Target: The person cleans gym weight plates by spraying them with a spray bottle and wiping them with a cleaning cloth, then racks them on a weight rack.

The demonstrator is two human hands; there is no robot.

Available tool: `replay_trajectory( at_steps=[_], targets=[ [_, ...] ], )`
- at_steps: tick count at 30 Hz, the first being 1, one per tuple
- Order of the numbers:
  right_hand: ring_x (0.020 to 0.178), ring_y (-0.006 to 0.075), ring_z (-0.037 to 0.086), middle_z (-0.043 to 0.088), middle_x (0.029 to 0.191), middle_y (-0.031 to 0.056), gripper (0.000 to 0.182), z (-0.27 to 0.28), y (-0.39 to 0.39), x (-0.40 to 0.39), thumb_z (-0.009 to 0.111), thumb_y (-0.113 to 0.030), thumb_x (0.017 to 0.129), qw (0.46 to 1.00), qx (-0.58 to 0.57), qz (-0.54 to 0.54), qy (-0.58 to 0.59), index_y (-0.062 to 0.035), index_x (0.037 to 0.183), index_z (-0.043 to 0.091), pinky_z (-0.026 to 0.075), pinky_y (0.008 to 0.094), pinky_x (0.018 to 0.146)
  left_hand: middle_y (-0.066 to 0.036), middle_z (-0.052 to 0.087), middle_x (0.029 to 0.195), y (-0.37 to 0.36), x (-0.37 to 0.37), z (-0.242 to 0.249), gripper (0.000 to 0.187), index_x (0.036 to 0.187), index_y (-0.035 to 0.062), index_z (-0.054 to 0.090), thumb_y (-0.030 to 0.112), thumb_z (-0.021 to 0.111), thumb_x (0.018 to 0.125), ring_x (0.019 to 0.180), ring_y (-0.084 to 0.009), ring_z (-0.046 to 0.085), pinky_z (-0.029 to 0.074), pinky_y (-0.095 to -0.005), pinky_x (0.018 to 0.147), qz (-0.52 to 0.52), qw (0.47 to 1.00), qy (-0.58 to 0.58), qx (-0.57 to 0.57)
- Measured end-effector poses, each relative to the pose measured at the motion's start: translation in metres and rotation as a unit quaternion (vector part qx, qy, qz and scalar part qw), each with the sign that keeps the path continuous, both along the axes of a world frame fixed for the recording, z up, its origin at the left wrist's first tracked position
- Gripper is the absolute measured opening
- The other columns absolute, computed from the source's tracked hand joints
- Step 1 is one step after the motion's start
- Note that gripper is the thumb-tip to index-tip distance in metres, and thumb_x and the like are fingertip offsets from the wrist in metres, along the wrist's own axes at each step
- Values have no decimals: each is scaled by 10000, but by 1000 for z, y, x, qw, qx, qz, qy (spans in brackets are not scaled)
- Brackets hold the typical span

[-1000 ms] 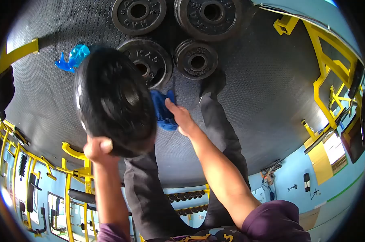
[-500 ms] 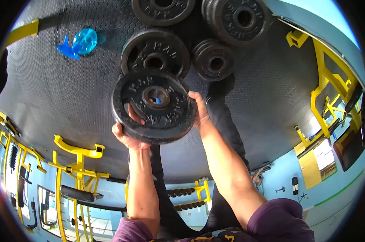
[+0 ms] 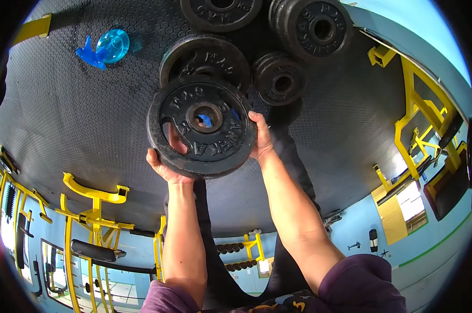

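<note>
A black cast-iron weight plate (image 3: 178, 107) with raised lettering is held up between my two hands. My left hand (image 3: 169, 169) grips its lower left rim, thumb on the near edge, and some fingers show through a slot in the plate. My right hand (image 3: 261, 136) wraps round the right rim, with most of its fingers hidden behind. Something blue shows through the centre hole; I cannot make out what it is. Just beyond, a similar plate (image 3: 225, 55) is partly covered by the held one. A stack of smaller plates (image 3: 281, 93) stands to its right.
A stack of larger plates (image 3: 309, 39) and another plate (image 3: 220, 18) are at the far side of the black textured floor mat (image 3: 90, 120). A blue spray bottle (image 3: 112, 47) lies at the upper left. Yellow gym machines (image 3: 95, 195) line the left, with another yellow frame (image 3: 410, 104) at right.
The held plate has shifted slightly up in view and tilted to face me more, covering more of the plate behind. Both hands keep their grip.
</note>
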State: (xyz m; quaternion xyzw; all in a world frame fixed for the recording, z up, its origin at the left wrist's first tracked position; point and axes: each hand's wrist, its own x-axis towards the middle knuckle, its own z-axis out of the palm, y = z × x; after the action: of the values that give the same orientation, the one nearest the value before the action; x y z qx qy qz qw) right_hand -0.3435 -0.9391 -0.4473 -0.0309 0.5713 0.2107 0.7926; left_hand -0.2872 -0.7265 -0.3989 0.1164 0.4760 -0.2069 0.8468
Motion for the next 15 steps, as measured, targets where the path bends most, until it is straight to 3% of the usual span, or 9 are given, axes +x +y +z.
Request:
replay_trajectory(
  at_steps=[4,5,6,8,9,11,13,14,15],
  targets=[
    [1022,269,668,671,1190,154,692,0,8,-3,622,-571,834,998,-55,26,29,-17,1248,604,522,411,943,-151,530,1394,-16,17,41,768,1333,57,562,568,683,772,1287,-334,489,369,-519,1109,-51,983,119,129],
    [1016,263,667,668,1193,145,713,1,10,-7,630,-593,831,994,-83,37,57,-19,1253,598,520,409,942,-140,577,1319,-17,12,44,623,1263,58,597,492,663,821,1230,-316,530,401,-508,1080,-66,978,133,146],
    [994,249,663,661,1182,148,759,0,14,-13,658,-611,823,962,-192,93,173,1,1263,575,514,382,938,-130,623,1243,-18,5,43,483,1194,59,632,417,642,870,1172,-299,571,433,-497,1051,-80,973,145,163],
    [934,190,643,686,1066,140,572,9,4,-26,710,-466,861,852,-385,275,224,39,1123,645,495,322,880,-99,696,1066,-15,-9,35,222,986,67,666,272,589,953,1036,-261,644,492,-475,986,-64,961,190,191],
    [922,170,632,693,1031,136,508,21,-6,-26,715,-417,877,806,-439,327,225,49,1074,667,486,305,861,-99,696,1066,-10,-16,32,222,986,67,666,272,589,953,1036,-261,644,492,-475,986,-62,963,187,186],
    [872,135,610,698,948,97,415,38,-31,-22,722,-359,888,766,-541,292,187,45,977,693,480,302,816,-91,697,1022,-15,-13,37,229,883,79,627,296,597,952,1015,-259,648,499,-476,978,-77,968,172,166],
    [789,115,584,682,892,63,400,48,-60,-14,697,-359,910,761,-567,288,130,41,935,686,482,297,752,-100,693,1011,-23,-7,42,276,845,85,589,338,610,952,987,-261,657,514,-474,957,-81,960,195,186],
    [723,160,585,668,758,99,454,47,-72,-11,664,-391,920,745,-586,301,104,60,867,680,474,351,705,-107,690,1008,-25,-6,45,300,854,83,581,366,615,950,976,-265,662,519,-472,952,-89,950,219,206],
    [732,208,631,690,776,149,469,44,-80,-4,653,-402,925,700,-618,349,79,61,860,684,482,361,709,-115,688,1005,-27,-1,48,327,863,81,572,393,620,948,965,-269,667,524,-471,947,-97,939,239,226]
  ],
)
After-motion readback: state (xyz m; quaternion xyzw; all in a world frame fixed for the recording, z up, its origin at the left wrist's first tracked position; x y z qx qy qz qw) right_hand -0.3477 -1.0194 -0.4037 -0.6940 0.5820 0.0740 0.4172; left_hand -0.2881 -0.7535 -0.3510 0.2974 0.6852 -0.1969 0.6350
